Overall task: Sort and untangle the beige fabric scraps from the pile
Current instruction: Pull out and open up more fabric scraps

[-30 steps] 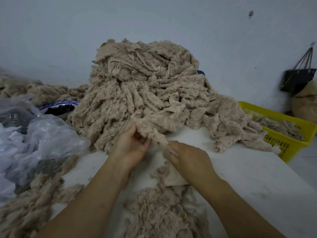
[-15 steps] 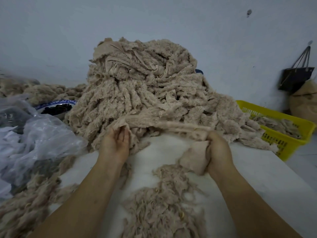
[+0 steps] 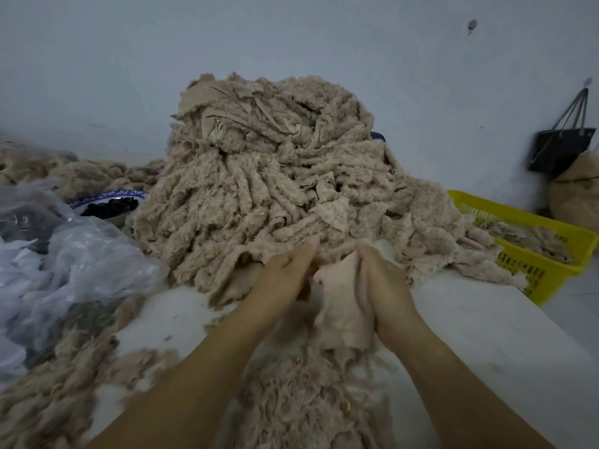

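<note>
We are keeping the crinkled clear plastic bag (image 3: 81, 264) at the left, clear of the work. Our left hand (image 3: 285, 273) is pinching the fuzzy beige fabric scrap (image 3: 340, 306) at the foot of the tall beige scrap pile (image 3: 259, 189) on the white table (image 3: 486, 335); our right hand (image 3: 382, 283) is clamped on it too, the 2 hands close together to tease it loose. The yellow plastic basket (image 3: 551, 254) is waiting at the right, likely for sorted pieces.

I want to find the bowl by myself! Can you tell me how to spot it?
Start at the big beige scrap pile in the middle of the white table. Look at its left foot, just behind the crumpled clear plastic bags. The bowl has a blue-and-white patterned rim and dark pieces inside, the only round dish there.
</note>
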Demonstrator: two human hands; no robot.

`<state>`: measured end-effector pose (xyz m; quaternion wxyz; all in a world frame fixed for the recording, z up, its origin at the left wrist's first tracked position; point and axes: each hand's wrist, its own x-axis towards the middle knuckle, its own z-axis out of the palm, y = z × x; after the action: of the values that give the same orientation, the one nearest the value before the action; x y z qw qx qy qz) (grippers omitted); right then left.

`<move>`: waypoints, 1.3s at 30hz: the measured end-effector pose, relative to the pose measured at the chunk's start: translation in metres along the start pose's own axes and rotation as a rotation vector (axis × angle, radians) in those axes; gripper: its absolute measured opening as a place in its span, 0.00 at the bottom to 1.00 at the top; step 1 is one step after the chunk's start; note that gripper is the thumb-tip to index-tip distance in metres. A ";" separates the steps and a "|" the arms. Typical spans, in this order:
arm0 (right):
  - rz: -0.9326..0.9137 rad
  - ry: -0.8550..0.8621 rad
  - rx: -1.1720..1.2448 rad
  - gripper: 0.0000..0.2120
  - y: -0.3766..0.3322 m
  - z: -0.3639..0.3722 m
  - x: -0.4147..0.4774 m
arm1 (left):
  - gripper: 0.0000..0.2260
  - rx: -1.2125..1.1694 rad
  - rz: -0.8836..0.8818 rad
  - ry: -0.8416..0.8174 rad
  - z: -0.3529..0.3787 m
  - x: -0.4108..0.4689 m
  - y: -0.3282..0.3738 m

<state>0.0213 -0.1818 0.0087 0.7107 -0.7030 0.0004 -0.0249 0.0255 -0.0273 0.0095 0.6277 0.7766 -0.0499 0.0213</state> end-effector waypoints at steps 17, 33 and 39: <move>-0.402 -0.382 -0.668 0.14 0.026 0.022 -0.005 | 0.16 -1.212 -0.435 -0.052 -0.020 0.017 0.000; 0.412 -0.225 0.480 0.20 0.009 -0.002 0.006 | 0.18 0.113 -0.056 -0.248 0.023 -0.016 0.013; 0.391 0.054 0.771 0.13 0.010 -0.015 0.019 | 0.13 -0.258 -0.111 0.075 0.002 0.000 0.009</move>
<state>0.0401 -0.1977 -0.0003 0.9125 -0.3717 0.1428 0.0937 0.0240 -0.0309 0.0183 0.7241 0.6895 0.0145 0.0089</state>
